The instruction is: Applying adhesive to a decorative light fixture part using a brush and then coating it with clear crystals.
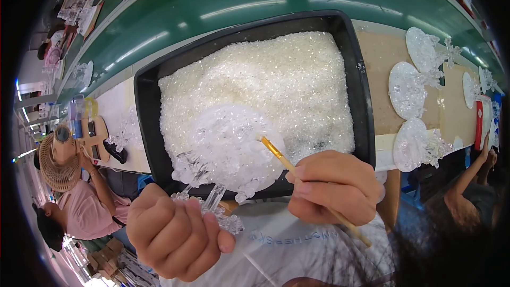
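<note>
Hands work near me over a black tray [357,69] of clear beads [276,79]. My left hand [172,234] clenches a clear plastic ornament [231,149] by its stem, keeping it level; my right hand [332,186] pinches a thin brush [281,157], its tip touching the ornament.

Tray [146,106] of beads [276,79] lies ahead; 3 discs [406,90] to its right, conveyor belt [239,0] behind.

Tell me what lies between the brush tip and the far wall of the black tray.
In the head view, only the heap of clear beads lies between the brush tip and the black tray far wall.
</note>
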Motion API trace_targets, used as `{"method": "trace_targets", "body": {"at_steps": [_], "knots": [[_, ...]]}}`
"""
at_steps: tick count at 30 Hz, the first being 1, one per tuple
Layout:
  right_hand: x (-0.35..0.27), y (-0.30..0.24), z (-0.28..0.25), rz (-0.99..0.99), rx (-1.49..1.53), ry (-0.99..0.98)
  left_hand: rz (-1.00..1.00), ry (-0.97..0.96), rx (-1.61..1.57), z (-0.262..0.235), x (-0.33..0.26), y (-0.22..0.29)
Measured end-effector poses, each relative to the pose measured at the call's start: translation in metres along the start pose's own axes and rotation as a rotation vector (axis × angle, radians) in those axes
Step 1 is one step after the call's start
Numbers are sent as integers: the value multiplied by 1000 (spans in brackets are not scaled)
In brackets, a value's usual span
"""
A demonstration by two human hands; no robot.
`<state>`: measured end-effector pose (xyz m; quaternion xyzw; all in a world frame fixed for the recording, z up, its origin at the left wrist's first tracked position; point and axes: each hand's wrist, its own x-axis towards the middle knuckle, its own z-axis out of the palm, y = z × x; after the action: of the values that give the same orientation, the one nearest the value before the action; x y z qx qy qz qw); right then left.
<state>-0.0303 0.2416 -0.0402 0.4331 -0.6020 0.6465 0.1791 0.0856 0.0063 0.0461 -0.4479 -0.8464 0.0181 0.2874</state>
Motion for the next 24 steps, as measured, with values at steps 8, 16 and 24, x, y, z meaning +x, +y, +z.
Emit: {"method": "trace_targets", "body": {"at_steps": [8,16,24], "knots": [[7,-9,-24,99,106,-66,141,286,-80,31,26,-19],[52,-12,-31,40,-467,-692,435,90,-22,18,32,-41],[55,-3,-13,3,-397,-754,319,117,-74,19,31,-52]]}}
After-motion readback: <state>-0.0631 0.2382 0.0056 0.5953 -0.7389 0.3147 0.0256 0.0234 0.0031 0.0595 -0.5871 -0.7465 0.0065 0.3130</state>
